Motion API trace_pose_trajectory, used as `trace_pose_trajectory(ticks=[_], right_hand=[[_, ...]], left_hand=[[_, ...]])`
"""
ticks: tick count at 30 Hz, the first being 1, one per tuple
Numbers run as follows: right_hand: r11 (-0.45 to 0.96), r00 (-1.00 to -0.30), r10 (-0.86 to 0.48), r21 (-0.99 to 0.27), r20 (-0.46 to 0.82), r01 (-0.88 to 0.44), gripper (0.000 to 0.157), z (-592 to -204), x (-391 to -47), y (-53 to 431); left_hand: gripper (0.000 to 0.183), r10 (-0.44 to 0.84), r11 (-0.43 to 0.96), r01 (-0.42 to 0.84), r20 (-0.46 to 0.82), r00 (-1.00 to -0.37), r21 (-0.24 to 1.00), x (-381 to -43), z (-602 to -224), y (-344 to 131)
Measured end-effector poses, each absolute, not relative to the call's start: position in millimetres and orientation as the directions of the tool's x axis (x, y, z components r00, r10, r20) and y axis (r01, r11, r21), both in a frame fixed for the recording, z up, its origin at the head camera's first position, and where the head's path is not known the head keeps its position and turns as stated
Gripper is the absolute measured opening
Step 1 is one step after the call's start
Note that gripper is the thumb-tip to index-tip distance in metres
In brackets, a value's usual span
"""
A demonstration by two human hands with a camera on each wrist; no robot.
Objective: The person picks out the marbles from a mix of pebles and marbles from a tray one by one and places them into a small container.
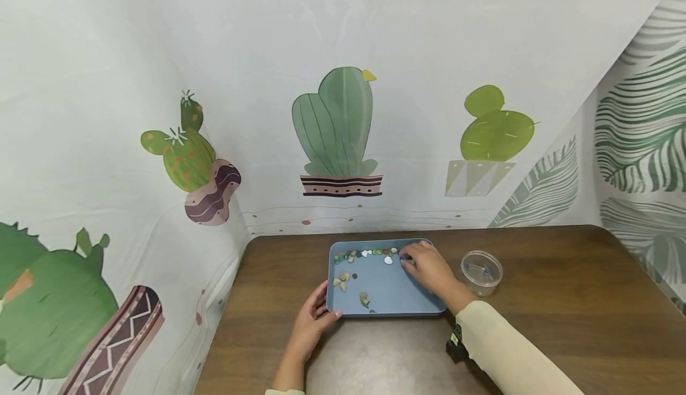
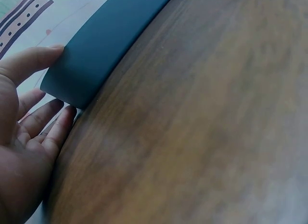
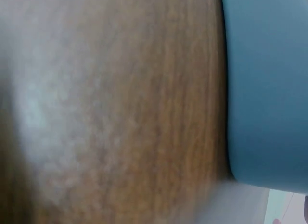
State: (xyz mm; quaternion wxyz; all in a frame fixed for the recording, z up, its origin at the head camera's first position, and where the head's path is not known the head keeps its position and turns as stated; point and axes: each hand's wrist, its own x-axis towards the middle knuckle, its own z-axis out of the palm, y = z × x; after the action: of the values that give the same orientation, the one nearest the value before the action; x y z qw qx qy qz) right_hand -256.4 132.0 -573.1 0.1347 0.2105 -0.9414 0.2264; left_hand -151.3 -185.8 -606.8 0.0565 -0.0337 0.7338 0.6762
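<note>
In the head view, a blue tray (image 1: 396,291) lies near the far edge of the wooden table (image 1: 579,305). The left hand (image 1: 309,324) holds its near left corner, thumb on the rim, fingers at the left side. The right hand (image 1: 426,264) is bent down over the far right corner; whether its fingertips pinch anything I cannot tell. A row of small colored stones (image 1: 367,253) runs along the tray's far edge, with a white pebble (image 1: 388,260) just in front. Tan stones (image 1: 343,278) cluster by the left edge, and mottled stones (image 1: 364,298) sit toward the near edge. Right of the tray stands a clear round tub (image 1: 485,291) containing blue pieces (image 1: 486,270).

The left wrist view shows thumb and spread fingers about the tray's corner.

The right wrist view shows the tray's outer wall on the table.
</note>
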Motion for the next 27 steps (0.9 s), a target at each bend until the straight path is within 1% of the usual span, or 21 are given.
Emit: trace_pose_trajectory(ticks=[4, 8, 11, 18, 27], right_hand=[[0.8, -0.885, -0.286, -0.416, 0.368, -0.432, 0.016, -572.3, -256.2, 131.5], [0.777, -0.878, -0.241, -0.46, 0.413, -0.43, 0.015, -570.8, -254.3, 131.6], [0.755, -0.858, -0.216, -0.478, 0.465, -0.449, 0.015, -568.9, -251.2, 132.4], [0.689, -0.788, -0.17, -0.5, 0.592, -0.524, 0.016, -559.4, -241.8, 134.7], [0.647, -0.749, -0.137, -0.514, 0.649, -0.563, 0.02, -549.1, -224.0, 140.1]], left_hand=[[0.081, 0.032, 0.081, -0.114, -0.117, -0.993, 0.99, -151.4, -605.9, -185.1], [0.08, 0.038, 0.076, -0.117, -0.12, -0.992, 0.99, -151.3, -606.1, -184.8], [0.079, 0.041, 0.08, -0.117, -0.121, -0.992, 0.99, -150.8, -606.5, -185.4], [0.079, 0.031, 0.08, -0.122, -0.125, -0.992, 0.989, -150.9, -607.2, -186.6], [0.08, 0.043, 0.075, -0.111, -0.115, -0.992, 0.991, -150.4, -607.6, -185.4]])
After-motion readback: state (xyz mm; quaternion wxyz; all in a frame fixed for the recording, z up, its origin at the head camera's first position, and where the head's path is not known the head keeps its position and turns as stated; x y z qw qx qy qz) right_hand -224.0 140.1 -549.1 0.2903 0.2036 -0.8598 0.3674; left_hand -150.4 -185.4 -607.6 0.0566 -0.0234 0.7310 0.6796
